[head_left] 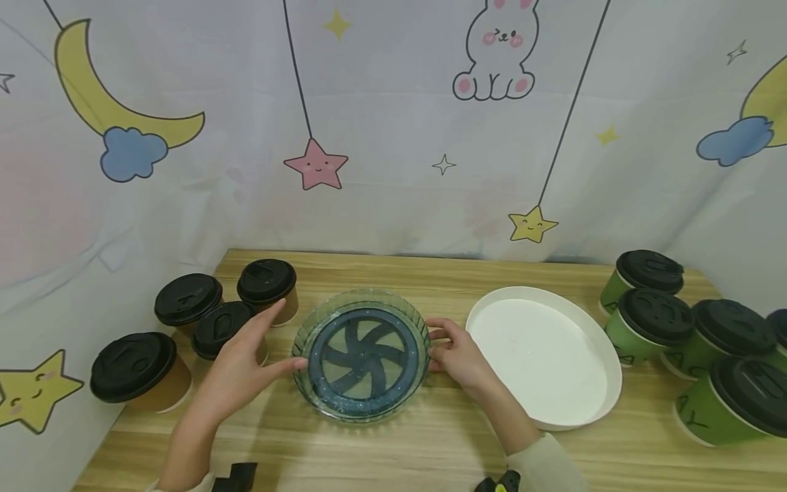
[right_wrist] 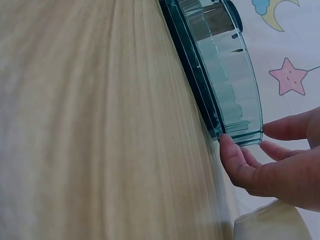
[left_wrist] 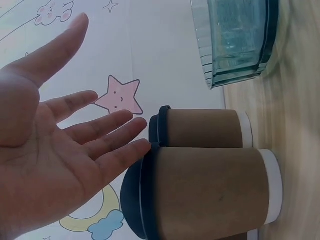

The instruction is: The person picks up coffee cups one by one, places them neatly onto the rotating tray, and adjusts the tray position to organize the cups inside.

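Note:
A clear, greenish round dish with fluted walls sits mid-table; a dark blue pinwheel pattern shows at its base. From the right side, my right hand grips its edge. In the right wrist view, fingertips of that hand lie at the base and others reach the rim of the dish. My left hand is spread to the left of the dish, its thumb tip overlapping the rim in the head view. The left wrist view shows its palm with straight fingers, holding nothing, beside brown paper cups.
Several brown cups with black lids stand at the left. A shallow white round tray lies right of the dish, close to my right forearm. Several green cups with black lids stand at the far right. A printed cloth hangs behind the table.

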`<state>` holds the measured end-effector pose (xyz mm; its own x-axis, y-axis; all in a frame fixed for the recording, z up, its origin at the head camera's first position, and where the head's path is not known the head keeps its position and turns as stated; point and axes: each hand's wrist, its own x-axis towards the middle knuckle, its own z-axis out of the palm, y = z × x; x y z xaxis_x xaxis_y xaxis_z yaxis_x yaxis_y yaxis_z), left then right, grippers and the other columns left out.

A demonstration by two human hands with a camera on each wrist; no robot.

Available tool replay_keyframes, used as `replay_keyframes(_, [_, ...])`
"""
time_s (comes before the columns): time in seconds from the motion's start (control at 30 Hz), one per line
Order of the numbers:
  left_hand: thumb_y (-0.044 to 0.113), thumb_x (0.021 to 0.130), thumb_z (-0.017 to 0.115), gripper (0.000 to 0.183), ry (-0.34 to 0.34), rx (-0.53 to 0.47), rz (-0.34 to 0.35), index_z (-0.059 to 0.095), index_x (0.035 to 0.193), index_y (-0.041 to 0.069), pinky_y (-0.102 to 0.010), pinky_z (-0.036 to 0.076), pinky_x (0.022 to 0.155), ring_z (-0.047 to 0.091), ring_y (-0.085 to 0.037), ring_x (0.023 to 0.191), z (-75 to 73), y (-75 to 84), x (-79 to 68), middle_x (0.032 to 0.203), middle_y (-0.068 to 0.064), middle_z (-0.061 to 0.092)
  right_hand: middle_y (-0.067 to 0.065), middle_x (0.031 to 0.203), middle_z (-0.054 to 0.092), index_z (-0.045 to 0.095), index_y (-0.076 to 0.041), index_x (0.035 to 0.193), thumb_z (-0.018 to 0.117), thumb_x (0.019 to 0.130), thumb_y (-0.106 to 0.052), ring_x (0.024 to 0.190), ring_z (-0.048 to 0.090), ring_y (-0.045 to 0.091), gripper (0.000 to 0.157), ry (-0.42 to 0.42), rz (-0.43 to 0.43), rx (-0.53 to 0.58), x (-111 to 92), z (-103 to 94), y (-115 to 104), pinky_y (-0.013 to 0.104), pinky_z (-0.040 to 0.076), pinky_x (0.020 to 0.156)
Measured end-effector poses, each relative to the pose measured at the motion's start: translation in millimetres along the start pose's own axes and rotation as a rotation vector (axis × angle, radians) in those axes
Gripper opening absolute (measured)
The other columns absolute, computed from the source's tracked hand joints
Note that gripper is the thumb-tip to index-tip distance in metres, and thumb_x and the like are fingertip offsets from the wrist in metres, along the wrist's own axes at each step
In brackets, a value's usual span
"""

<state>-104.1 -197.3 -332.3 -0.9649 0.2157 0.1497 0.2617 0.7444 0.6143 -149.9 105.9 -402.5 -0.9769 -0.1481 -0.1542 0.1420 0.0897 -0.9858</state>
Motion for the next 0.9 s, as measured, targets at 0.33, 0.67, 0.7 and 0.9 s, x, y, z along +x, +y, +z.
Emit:
replay_keyframes(0.33, [0.035, 0.075, 0.074, 0.089, 0.058, 0.039, -0.019, 0.025, 0.144, 0.006, -0.059, 0.033, 0.09, 0.033, -0.044, 0.122, -14.1, 5.9, 0.0, 0.141, -0.025, 0.029, 0.021, 0.108, 0.046, 0.047, 0.004, 0.126, 0.048, 0.082, 0.016, 0.078, 0.051, 0.021, 0.045, 0.003, 0.0, -0.01, 0, -0.3, 0, 0.038, 0.052, 0.064])
replay_keyframes(0.67, [0.037, 0.074, 0.075, 0.09, 0.107, 0.044, -0.076, 0.026, 0.145, 0.01, -0.066, 0.025, 0.09, 0.023, -0.049, 0.126, -31.6, 5.8, -1.2, 0.141, -0.028, 0.026, 0.021, 0.107, 0.046, 0.048, 0.004, 0.125, 0.047, 0.082, 0.016, 0.079, 0.052, 0.021, 0.045, -0.001, 0.0, -0.01, 1, -0.6, 1, 0.037, 0.052, 0.065])
replay_keyframes(0.7, [0.038, 0.074, 0.075, 0.09, 0.109, 0.042, -0.087, 0.026, 0.145, 0.011, -0.066, 0.025, 0.09, 0.023, -0.05, 0.126, -33.1, 5.6, -1.7, 0.141, -0.028, 0.025, 0.021, 0.107, 0.046, 0.048, 0.004, 0.125, 0.047, 0.082, 0.016, 0.08, 0.052, 0.021, 0.045, -0.001, 0.0, -0.007, 1, -0.5, 1, 0.037, 0.052, 0.065])
replay_keyframes(0.9, [0.042, 0.075, 0.073, 0.091, 0.126, 0.04, -0.128, 0.025, 0.145, 0.009, -0.066, 0.023, 0.091, 0.02, -0.049, 0.127, -41.0, 1.7, -2.4, 0.143, -0.026, 0.024, 0.021, 0.108, 0.047, 0.048, 0.004, 0.125, 0.047, 0.082, 0.016, 0.08, 0.053, 0.022, 0.045, 0.002, -0.001, -0.005, 0, -0.5, 0, 0.037, 0.052, 0.064])
